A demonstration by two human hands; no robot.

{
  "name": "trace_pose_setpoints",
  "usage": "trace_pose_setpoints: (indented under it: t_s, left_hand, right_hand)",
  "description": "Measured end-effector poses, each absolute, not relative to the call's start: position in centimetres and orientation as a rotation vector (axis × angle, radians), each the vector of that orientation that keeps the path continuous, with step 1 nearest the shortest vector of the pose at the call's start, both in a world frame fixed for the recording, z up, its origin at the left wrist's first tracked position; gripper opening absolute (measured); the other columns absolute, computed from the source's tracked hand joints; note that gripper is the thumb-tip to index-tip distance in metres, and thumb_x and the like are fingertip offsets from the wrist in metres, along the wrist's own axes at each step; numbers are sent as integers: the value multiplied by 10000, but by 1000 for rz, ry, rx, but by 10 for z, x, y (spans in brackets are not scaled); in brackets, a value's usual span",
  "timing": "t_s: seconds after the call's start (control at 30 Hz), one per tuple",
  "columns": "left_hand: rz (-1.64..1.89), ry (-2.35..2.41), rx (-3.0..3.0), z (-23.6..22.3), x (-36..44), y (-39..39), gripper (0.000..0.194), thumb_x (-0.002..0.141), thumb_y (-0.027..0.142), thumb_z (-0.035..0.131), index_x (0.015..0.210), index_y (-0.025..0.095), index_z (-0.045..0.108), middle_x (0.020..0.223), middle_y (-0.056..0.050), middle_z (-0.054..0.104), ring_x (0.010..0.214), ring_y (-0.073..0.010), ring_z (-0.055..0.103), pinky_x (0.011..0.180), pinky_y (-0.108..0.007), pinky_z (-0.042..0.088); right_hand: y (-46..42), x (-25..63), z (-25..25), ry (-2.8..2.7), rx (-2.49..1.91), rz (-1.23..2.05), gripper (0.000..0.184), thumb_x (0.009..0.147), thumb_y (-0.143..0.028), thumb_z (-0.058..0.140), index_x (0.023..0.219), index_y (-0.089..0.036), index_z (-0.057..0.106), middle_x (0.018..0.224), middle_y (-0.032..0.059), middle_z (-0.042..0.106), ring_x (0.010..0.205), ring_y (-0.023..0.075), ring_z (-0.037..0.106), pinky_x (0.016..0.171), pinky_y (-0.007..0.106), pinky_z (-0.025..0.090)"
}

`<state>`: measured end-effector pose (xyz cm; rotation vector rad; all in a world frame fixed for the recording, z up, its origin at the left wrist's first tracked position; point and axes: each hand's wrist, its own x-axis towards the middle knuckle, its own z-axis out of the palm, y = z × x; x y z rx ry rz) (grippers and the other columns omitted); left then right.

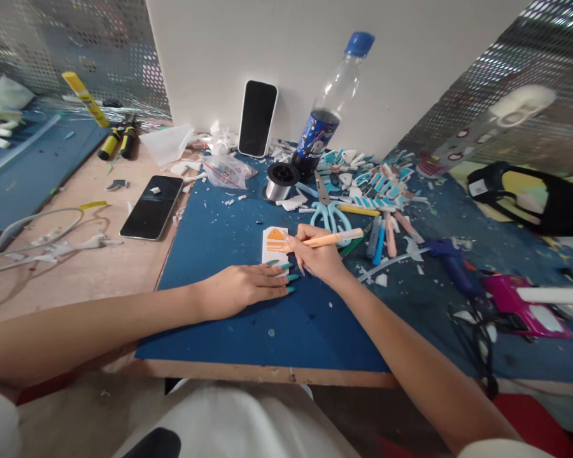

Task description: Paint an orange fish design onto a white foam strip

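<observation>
A small white card (pixel 266 254) with orange shapes coloured on its upper part lies flat on the blue mat (pixel 219 254). My left hand (pixel 241 286), with long teal nails, rests flat, its fingers stretched over the card's lower part. In my right hand (pixel 318 257) is an orange marker (pixel 337 238), gripped between thumb and fingers. Its tip meets the card near the orange stripes, though the fingers partly cover that spot. Light-blue scissors (pixel 327 207) lie just beyond my right hand.
Behind the card stand a wire spool (pixel 280 182), a cola bottle (pixel 319 127) and a propped phone (pixel 258 119). Another phone (pixel 151 207) lies at left. Cut foam pieces (pixel 382 184) and several markers (pixel 390 235) spread to the right, near a blue glue gun (pixel 453 264).
</observation>
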<state>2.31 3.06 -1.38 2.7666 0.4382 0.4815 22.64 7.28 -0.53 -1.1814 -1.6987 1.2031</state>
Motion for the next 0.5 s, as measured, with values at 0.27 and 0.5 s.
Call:
trace_pose_setpoints:
  t_s: [0.27,0.5]
  left_hand:
    - [493,427,2755,-12,23,31,365,946,94,301,1235,99,524,1289,-103,550,1262,-211,454,1071,-365,402]
    - [473,428,2757,-12,23,31,368,949,98,294,1246,111,512,1296,-98,545,1275,-197,436,1087,-353,382]
  right_hand:
    - [73,230,-5,-1664,-1236,1164,398,783,-310,593,527,-214,304,338,-85,374,283,59,331,317,201,242]
    - [74,232,-5,-1646,-1211,1151,398,780,-267,576,514,-215,285,337,-86,347,285,58,323,325,204,252]
